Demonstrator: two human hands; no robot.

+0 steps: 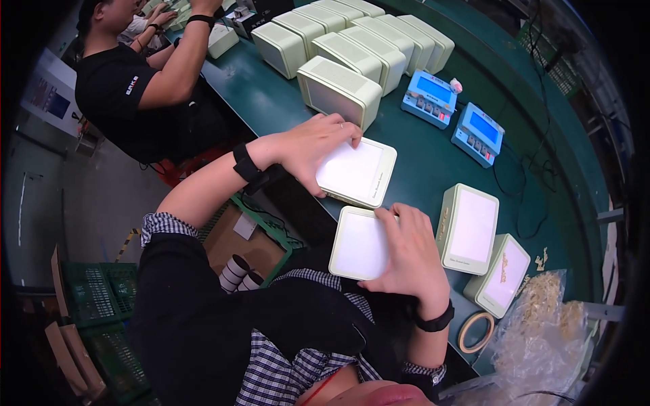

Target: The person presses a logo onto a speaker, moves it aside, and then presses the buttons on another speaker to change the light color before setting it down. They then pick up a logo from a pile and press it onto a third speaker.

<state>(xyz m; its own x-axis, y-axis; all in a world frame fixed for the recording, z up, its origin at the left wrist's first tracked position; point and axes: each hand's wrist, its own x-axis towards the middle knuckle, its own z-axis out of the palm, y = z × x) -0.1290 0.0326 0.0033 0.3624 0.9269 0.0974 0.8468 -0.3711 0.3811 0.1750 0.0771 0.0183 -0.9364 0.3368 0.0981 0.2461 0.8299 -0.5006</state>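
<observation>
My left hand (318, 150) is closed round a pale green, box-shaped unit (360, 169) with a white front panel facing up, its fingers over the far edge and the thumb along the near side. A second unit of the same kind (357, 245), also panel up, is near the table's front edge. My right hand (414, 254) grips it by its right side, thumb low and fingers at the top corner. The two units sit close together, corner to corner. How far the second one rests on the table is hidden.
More pale green units (342, 84) stand in rows at the back. Two blue devices with screens (430, 98) are beside them. At right are two units (470, 229), a tape roll (476, 332) and a plastic bag (535, 342). A co-worker (145, 84) sits at left; crates (101, 294) stand below.
</observation>
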